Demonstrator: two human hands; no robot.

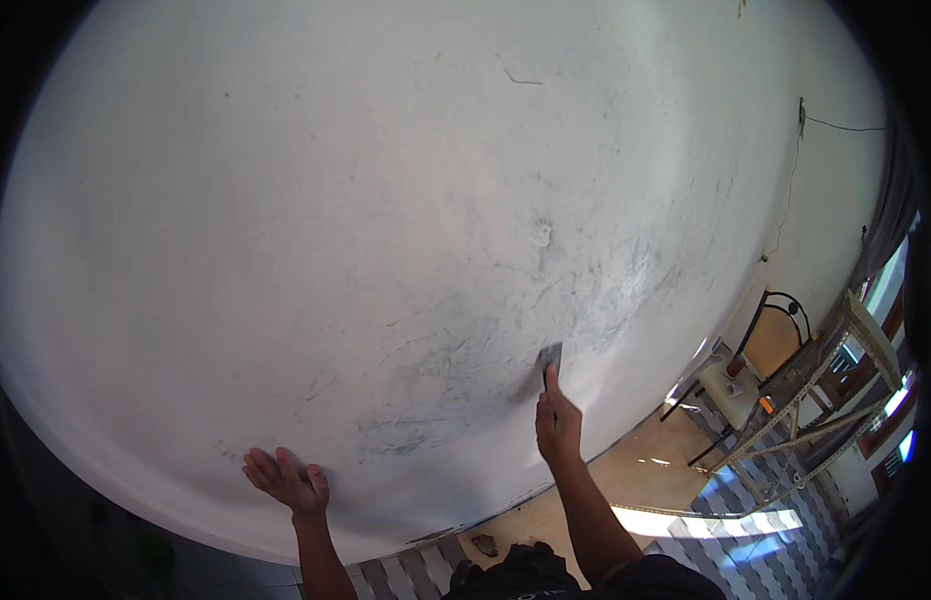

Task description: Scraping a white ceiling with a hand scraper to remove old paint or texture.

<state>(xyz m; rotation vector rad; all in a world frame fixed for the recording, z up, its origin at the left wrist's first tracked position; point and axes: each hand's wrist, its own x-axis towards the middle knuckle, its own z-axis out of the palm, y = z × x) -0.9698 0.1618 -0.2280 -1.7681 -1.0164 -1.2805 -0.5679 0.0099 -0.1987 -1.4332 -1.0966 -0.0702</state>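
Note:
A pale wall (285,230) fills most of the view, with dark scuffs and scratches across its lower middle and right. My right hand (558,425) grips a scraper (551,356), thumb laid along it. The flat metal blade points up and meets the scuffed part of the wall or sits very close to it. Lower left, my left hand (288,484) rests with spread fingers against the wall, holding nothing.
On the right stands a chair (730,392) with a black frame and tan back, small items on its seat. In front of it is a light metal frame (815,432). Patterned flooring (730,560) and a dark lump (484,545) lie below. A thin cable (788,190) runs down the side wall.

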